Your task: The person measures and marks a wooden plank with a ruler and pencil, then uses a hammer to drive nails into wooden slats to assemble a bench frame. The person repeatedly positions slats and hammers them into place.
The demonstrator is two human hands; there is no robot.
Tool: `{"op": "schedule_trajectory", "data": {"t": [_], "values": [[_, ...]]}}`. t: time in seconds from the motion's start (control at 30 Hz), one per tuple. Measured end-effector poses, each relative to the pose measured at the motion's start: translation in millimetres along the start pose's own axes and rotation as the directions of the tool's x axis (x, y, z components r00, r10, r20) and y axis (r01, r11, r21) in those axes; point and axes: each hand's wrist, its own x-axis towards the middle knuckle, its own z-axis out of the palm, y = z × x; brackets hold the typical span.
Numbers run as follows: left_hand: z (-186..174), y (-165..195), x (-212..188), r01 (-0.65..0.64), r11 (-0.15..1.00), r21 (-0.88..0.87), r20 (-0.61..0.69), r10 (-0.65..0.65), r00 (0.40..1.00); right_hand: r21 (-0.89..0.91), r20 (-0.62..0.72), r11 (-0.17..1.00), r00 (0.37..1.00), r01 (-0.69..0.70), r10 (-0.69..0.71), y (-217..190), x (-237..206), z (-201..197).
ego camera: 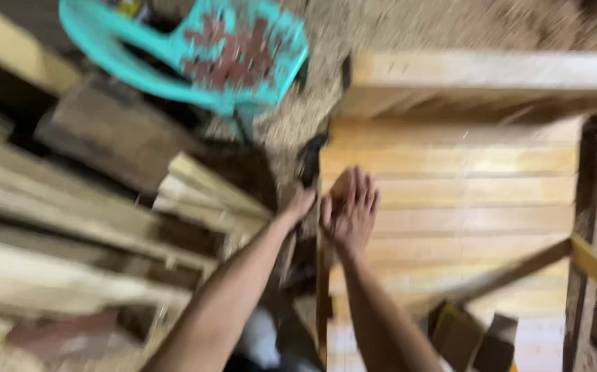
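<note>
Head view blurred: right hand (351, 210) lay flat, fingers spread, on slatted wooden panel (464, 200); left hand (300, 203) at panel's left edge, grip unclear; turquoise plastic chair (202, 55) far left

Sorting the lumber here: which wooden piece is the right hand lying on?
The slatted panel, under the right hand at its left edge. The loose boards lie apart, left of the left hand.

Both forearms bare, no sleeves; left hand (300, 203), right hand (351, 210) bare, ungloved, no rings visible.
</note>
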Motion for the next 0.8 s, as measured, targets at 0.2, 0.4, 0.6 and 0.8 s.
{"op": "schedule_trajectory", "data": {"t": [0.2,0.4,0.6,0.8], "values": [[-5.8,-12.7,-4.3,0.279,0.96,-0.034,-0.054,-0.281,0.958,-0.045,0.038,0.999,0.999,-0.028,0.029,2.4,-1.3,3.1],[-9.9,14.5,-7.1,0.002,0.998,0.069,-0.024,-0.001,1.0,-0.044,0.025,0.999,0.999,-0.021,0.022,6.5,-1.8,6.7],[-8.3,3.6,-14.7,0.081,0.995,0.059,0.006,-0.081,0.997,-0.038,0.029,0.998,0.999,-0.045,0.046,2.4,0.0,1.3],[-19.6,-13.2,-30.4,0.227,0.974,0.011,-0.034,-0.227,0.973,-0.014,0.026,0.998,0.998,-0.054,0.055,2.7,-1.7,5.6]]}}
